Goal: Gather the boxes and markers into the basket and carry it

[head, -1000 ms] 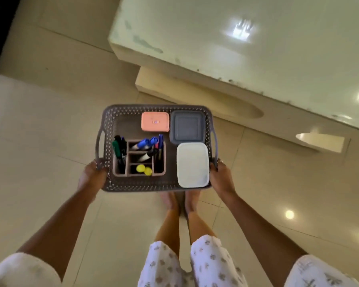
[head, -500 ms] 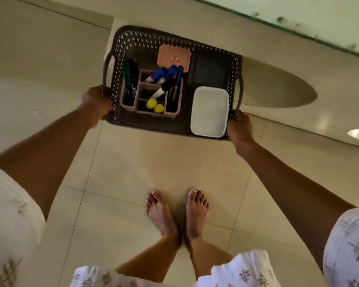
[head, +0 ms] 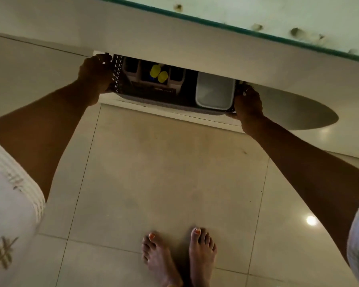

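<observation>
1. Under the table's edge (head: 195,48), you held the basket (head: 153,96), its far half hidden.
2. Your left hand (head: 95,73) and right hand (head: 248,104) were closed on the basket's ends, arms stretched forward.
3. Inside the basket, the white box (head: 214,91) sat beside your right hand.

Basket (head: 170,99) half under the table (head: 174,38), between my hands.
My left hand (head: 94,73) is at its left end, right hand (head: 248,104) at its right; inside, organizer (head: 153,79) left, box (head: 214,93) right.
</observation>
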